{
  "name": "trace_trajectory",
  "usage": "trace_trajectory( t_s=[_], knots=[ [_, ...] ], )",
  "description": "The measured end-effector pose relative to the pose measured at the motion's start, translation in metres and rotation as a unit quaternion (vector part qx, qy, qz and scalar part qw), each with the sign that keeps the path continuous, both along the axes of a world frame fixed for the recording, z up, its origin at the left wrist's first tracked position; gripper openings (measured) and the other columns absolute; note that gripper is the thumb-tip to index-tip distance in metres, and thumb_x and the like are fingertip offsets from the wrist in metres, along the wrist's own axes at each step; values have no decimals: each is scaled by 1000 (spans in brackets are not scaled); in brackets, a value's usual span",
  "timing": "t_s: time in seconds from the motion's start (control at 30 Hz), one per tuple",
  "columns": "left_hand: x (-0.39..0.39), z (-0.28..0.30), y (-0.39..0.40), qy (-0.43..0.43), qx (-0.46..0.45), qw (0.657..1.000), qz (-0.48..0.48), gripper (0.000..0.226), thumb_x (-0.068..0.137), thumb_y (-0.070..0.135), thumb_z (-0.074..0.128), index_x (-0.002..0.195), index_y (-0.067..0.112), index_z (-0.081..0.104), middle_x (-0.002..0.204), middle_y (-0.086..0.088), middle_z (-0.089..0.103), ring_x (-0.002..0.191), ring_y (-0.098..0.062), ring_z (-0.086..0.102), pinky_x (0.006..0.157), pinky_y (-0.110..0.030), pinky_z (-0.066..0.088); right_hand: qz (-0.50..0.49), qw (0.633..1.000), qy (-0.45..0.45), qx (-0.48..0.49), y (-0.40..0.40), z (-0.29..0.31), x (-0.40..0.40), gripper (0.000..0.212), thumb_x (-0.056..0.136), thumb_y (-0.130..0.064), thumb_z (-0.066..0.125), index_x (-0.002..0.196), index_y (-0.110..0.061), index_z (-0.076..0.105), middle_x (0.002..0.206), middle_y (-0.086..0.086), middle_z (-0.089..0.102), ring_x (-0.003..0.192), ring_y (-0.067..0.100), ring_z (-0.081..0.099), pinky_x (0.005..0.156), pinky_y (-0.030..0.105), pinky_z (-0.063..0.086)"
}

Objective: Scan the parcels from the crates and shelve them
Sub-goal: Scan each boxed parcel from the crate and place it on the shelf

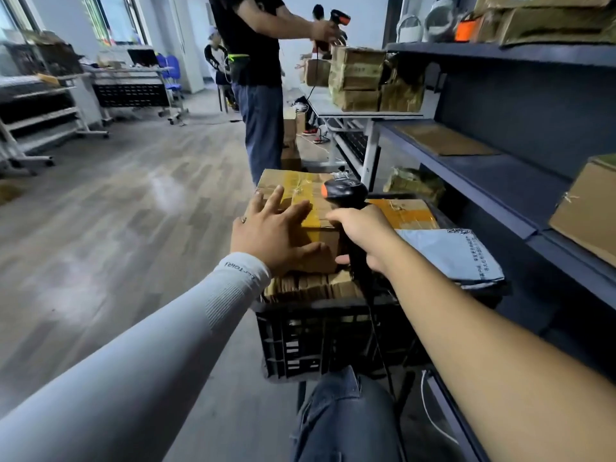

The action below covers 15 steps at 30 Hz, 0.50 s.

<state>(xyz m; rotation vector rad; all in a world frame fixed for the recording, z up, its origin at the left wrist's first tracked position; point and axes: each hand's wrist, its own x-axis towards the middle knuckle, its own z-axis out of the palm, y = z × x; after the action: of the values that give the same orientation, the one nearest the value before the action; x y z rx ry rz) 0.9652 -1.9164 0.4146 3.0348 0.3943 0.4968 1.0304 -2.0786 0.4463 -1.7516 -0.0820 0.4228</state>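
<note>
My knee [343,415] sat nearest, black crate [300,341] just past it. Left hand [270,235] lay spread flat on the taped box [300,195] atop the crate's parcels. Right hand [363,235] gripped the scanner [343,190] handle. Grey mailer [456,255] right; another person [256,61] scanning far.

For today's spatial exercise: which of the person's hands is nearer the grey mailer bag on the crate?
Right. The right hand, gripping the scanner, is just left of the grey mailer bag; the left hand rests further left on the taped box.
</note>
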Motion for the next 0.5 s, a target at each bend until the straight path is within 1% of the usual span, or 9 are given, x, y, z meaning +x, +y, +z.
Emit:
trace_trajectory(
  t_s=[0.07, 0.13, 0.2, 0.27, 0.33, 0.43, 0.5],
  knots=[
    [-1, -4, -2, -24, 19, 1000, -1, 82, 78, 92, 45, 150, 55, 32, 168, 1, 27, 152, -33, 23, 106, -59, 46, -10, 1000, 12, 13, 0, 0, 2, 20, 90, -19, 74, 106, -14, 65, 116, 11, 65, 108, 36, 64, 82, 52, 62],
    [-5, -5, -6, -43, 30, 999, -2, 77, 81, 90, 43, 148, 55, 33, 159, 4, 39, 145, -32, 31, 101, -57, 48, -17, 999, 12, 26, -2, 1, 2, 14, 90, -14, 74, 98, -16, 63, 111, 11, 66, 106, 34, 66, 85, 51, 62],
    [-11, -4, -11, -65, 39, 997, 0, 74, 82, 90, 41, 147, 56, 34, 150, 7, 47, 139, -31, 37, 96, -55, 49, -18, 999, 3, 36, -5, 3, -1, 14, 91, -12, 74, 96, -17, 61, 108, 9, 66, 104, 30, 66, 84, 48, 62],
    [-19, 0, -16, -83, 44, 996, 1, 71, 83, 89, 42, 146, 57, 36, 147, 9, 50, 137, -30, 39, 93, -54, 48, -18, 999, -11, 39, -9, 6, -6, 17, 91, -13, 74, 103, -15, 63, 107, 8, 67, 101, 27, 67, 78, 42, 62],
    [-27, 7, -26, -95, 49, 994, -2, 68, 85, 86, 45, 145, 56, 39, 147, 9, 50, 137, -29, 39, 92, -53, 47, -26, 998, -19, 49, -18, 11, -14, 21, 91, -12, 75, 109, -12, 64, 104, 8, 69, 93, 23, 69, 76, 40, 63],
    [-38, 16, -47, -128, 55, 990, -10, 65, 86, 84, 48, 143, 55, 44, 144, 9, 52, 134, -29, 43, 89, -52, 47, -41, 996, -47, 59, -39, 20, -28, 16, 89, -12, 75, 102, -12, 66, 101, 9, 72, 84, 21, 73, 76, 41, 63],
    [-43, 20, -66, -153, 54, 987, -21, 64, 87, 84, 48, 143, 54, 44, 143, 9, 53, 132, -30, 44, 88, -52, 48, -61, 994, -70, 59, -58, 28, -37, 14, 88, -12, 76, 99, -12, 68, 95, 7, 73, 70, 17, 73, 74, 41, 64]
  ],
)
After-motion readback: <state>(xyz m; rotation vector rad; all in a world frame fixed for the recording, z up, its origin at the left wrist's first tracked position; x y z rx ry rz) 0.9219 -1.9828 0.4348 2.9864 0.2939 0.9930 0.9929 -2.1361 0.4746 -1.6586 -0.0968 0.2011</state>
